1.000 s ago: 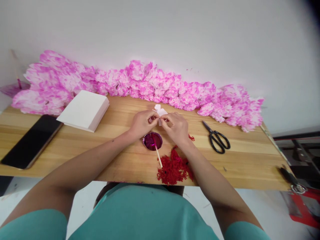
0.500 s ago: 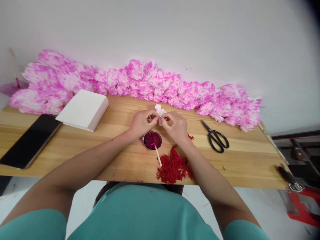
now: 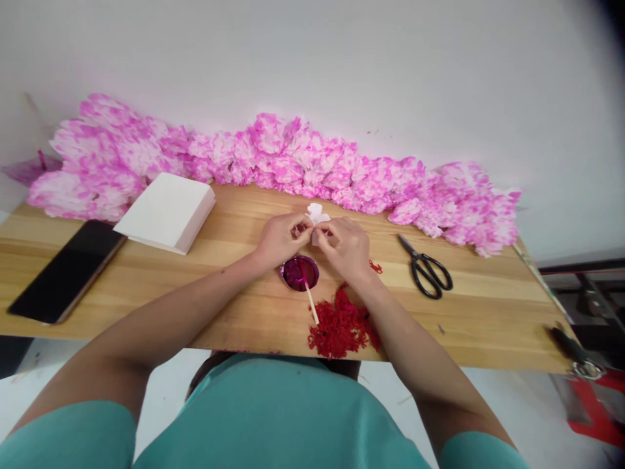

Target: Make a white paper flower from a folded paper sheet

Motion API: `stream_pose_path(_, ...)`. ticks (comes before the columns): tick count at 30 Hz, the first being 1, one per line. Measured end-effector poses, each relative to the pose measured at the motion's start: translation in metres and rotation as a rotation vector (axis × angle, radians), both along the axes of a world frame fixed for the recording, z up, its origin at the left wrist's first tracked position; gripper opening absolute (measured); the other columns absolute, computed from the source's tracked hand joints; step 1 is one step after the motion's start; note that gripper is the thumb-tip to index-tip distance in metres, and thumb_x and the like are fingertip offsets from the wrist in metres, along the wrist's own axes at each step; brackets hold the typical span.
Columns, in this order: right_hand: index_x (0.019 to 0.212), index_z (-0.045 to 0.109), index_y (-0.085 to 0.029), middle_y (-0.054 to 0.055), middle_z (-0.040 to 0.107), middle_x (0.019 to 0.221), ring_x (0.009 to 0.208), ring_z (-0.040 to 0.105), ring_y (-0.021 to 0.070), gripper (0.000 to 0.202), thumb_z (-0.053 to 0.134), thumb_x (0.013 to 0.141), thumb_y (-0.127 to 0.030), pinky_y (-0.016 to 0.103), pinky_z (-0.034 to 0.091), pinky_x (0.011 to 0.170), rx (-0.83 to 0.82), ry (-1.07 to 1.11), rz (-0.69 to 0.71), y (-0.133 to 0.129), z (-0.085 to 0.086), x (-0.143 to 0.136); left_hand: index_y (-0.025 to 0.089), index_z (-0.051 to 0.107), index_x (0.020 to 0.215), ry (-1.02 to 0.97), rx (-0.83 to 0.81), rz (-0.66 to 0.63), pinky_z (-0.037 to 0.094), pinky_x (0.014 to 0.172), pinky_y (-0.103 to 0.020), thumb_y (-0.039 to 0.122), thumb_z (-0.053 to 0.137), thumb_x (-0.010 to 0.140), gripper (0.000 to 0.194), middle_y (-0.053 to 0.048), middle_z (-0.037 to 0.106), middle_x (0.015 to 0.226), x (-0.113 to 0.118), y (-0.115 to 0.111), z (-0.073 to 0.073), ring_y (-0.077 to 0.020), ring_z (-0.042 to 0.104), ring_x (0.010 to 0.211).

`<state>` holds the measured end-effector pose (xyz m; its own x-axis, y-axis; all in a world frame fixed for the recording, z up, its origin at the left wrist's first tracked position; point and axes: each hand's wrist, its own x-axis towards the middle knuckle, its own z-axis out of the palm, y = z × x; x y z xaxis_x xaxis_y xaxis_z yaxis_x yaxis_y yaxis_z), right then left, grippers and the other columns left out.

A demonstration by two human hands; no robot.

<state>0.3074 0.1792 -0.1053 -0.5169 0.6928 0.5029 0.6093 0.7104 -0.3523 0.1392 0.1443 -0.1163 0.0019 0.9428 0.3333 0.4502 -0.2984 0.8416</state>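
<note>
A small piece of white paper (image 3: 317,212), gathered in the middle and flared at its top, is pinched between both hands above the table. My left hand (image 3: 283,240) grips it from the left with thumb and fingertips together. From the right, my right hand (image 3: 346,246) pinches it the same way; the fingertips of the two hands nearly meet. Just below them sits a small round dish of magenta liquid (image 3: 295,277) with a pale stick (image 3: 311,303) resting in it. A tangled heap of red yarn (image 3: 336,329) lies by my right forearm.
Pink and white paper flowers (image 3: 312,163) line the back of the wooden table (image 3: 234,312) against the wall. A thick stack of white paper (image 3: 166,208) and a black phone (image 3: 68,270) lie at left. Black-handled scissors (image 3: 427,270) lie at right, and a dark-handled tool (image 3: 569,345) at the right edge.
The view has shifted slightly, so everything sits a little differently in the picture. The paper's top looks a bit more spread; both hands keep their pinch on it.
</note>
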Motion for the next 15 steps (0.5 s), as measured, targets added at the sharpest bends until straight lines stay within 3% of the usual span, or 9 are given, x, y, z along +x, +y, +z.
stream_pose_path(15,0.082,0.069,-0.023,0.003,0.07,0.078,0.074,0.059,0.0188,0.014,0.056,0.089,-0.025,0.032,0.039,0.07,-0.018,0.007,-0.011,0.0001,0.0009,-0.0003,0.016,0.064,0.077,-0.081,-0.022,-0.012,0.047,0.066,-0.022,0.021,0.059,0.082,0.008,-0.002,0.068,0.076,0.001,-0.0003,-0.0009,-0.0121,0.061,0.068)
